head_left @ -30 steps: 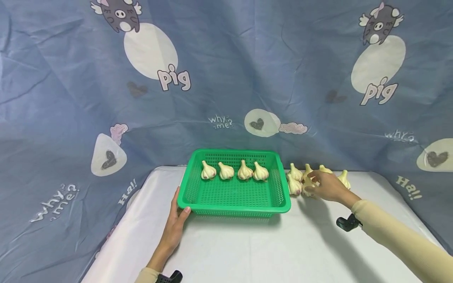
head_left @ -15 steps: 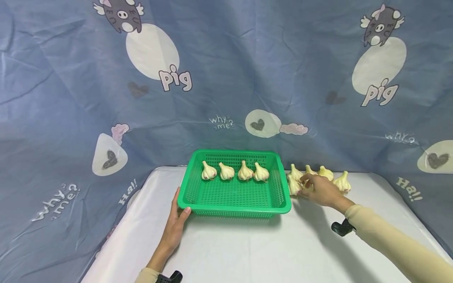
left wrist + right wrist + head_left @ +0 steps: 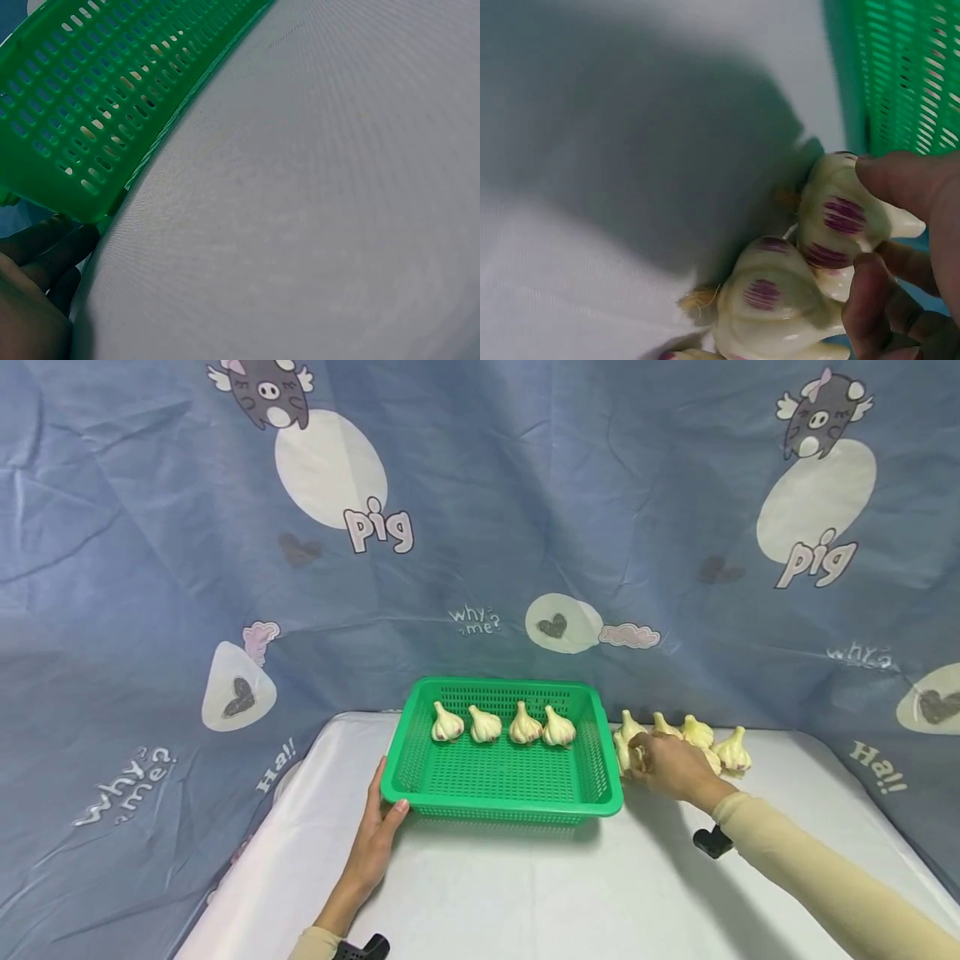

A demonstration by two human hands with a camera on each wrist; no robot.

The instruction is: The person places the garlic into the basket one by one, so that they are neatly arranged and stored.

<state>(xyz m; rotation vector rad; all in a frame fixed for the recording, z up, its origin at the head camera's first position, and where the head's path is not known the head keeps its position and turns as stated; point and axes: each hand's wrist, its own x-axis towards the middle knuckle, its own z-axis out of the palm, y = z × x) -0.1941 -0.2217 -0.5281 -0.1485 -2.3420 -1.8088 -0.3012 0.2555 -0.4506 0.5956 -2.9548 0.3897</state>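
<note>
A green plastic basket (image 3: pixel 502 777) stands on the table with several garlic bulbs (image 3: pixel 484 725) in a row at its back. My left hand (image 3: pixel 369 847) holds its near left corner, fingers along the left side and thumb at the front rim. The left wrist view shows those fingers (image 3: pixel 64 251) at the basket's corner. Right of the basket, my right hand (image 3: pixel 675 766) is over a group of garlic bulbs. In the right wrist view its thumb and fingers pinch the garlic bulb (image 3: pixel 836 214) closest to the basket wall (image 3: pixel 907 75). Another purple-streaked garlic bulb (image 3: pixel 769 300) lies beside it.
More loose garlic bulbs, such as the rightmost garlic bulb (image 3: pixel 733 750), lie to the right of and behind my right hand. A white cloth (image 3: pixel 525 893) covers the table. Behind it hangs a blue printed curtain (image 3: pixel 480 527).
My right hand has moved left across the loose garlic, from the middle bulbs to the one beside the basket. Bulbs to its right are uncovered. The left hand stays at the corner.
</note>
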